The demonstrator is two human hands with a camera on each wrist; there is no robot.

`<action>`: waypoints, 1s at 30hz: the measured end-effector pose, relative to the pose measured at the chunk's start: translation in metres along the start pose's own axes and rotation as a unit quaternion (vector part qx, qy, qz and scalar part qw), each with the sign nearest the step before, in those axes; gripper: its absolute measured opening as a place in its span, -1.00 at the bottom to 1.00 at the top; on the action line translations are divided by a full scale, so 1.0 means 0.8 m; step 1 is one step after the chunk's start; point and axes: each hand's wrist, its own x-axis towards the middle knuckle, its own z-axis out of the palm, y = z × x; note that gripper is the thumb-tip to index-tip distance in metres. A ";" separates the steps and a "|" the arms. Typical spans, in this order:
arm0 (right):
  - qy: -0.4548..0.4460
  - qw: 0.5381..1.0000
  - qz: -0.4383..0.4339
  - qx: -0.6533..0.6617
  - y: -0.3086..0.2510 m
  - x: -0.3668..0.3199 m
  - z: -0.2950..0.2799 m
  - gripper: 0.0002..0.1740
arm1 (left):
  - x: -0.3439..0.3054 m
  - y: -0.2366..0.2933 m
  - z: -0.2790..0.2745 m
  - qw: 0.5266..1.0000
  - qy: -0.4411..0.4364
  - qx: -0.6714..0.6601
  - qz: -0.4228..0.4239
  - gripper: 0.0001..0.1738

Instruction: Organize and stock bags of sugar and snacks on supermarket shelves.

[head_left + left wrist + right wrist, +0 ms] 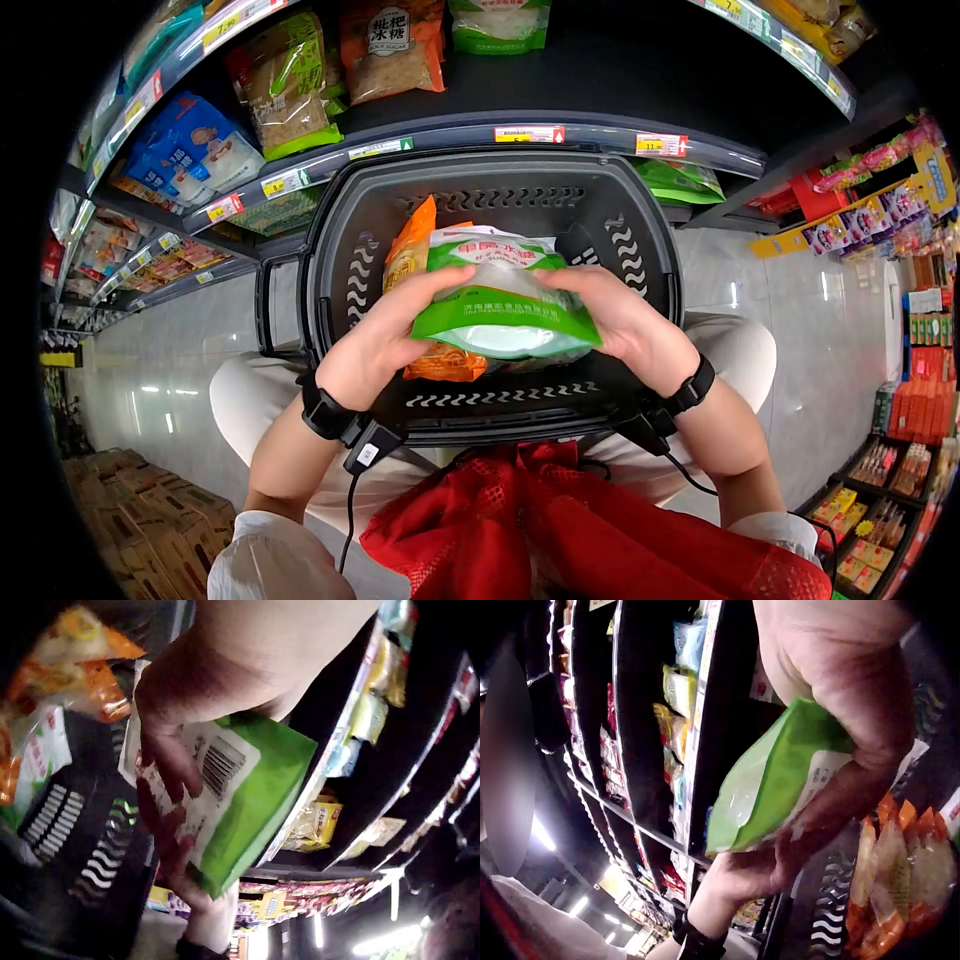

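Note:
A green and white plastic bag of rock sugar point(508, 318) is held between both hands over a black shopping basket point(335, 235). The left hand point(385, 325) grips the bag's left side, thumb on top and fingers underneath. On the opposite side, the right hand point(632, 322) holds it the same way. In the left wrist view, a barcode label point(225, 766) shows on the bag's underside, with fingers spread across it. Orange-ended bags point(900, 881) lie inside the basket, partly hidden beneath the held bag in the head view. Another white and green bag point(46, 754) lies near them.
Behind the basket, a dark shelf point(600, 100) carries an orange rock sugar bag point(392, 50) and other packets. A blue bag point(190, 150) stands at left. Brown cartons point(140, 520) are at lower left. Red cloth point(520, 520) lies before the person; snack racks line the right.

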 end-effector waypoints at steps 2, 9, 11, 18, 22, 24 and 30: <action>0.001 0.999 -0.010 0.039 -0.004 -0.001 -0.004 -0.71 | 0.004 -0.006 -0.002 0.998 -0.012 -0.068 -0.006 -0.67; 0.016 0.997 -0.005 0.075 -0.009 -0.003 0.008 -0.69 | -0.005 0.007 0.005 0.997 0.000 -0.079 0.012 -0.69; 0.008 0.999 -0.041 0.028 -0.009 -0.005 0.009 -0.64 | -0.003 0.008 0.005 0.997 -0.015 -0.074 0.007 -0.69; -0.006 0.917 -0.331 -0.223 -0.009 -0.012 0.021 -0.45 | -0.021 0.021 0.016 0.961 -0.062 0.086 0.255 -0.55; 0.003 0.853 -0.391 -0.347 -0.010 -0.020 0.018 -0.55 | -0.027 0.016 0.018 0.871 -0.034 0.329 0.364 -0.44; 0.002 0.831 -0.402 -0.385 -0.008 -0.020 0.019 -0.60 | -0.024 0.011 0.018 0.856 -0.026 0.356 0.374 -0.45; 0.015 0.887 -0.370 -0.274 0.001 -0.006 0.020 -0.61 | -0.022 0.007 0.025 0.946 -0.001 0.177 0.273 -0.63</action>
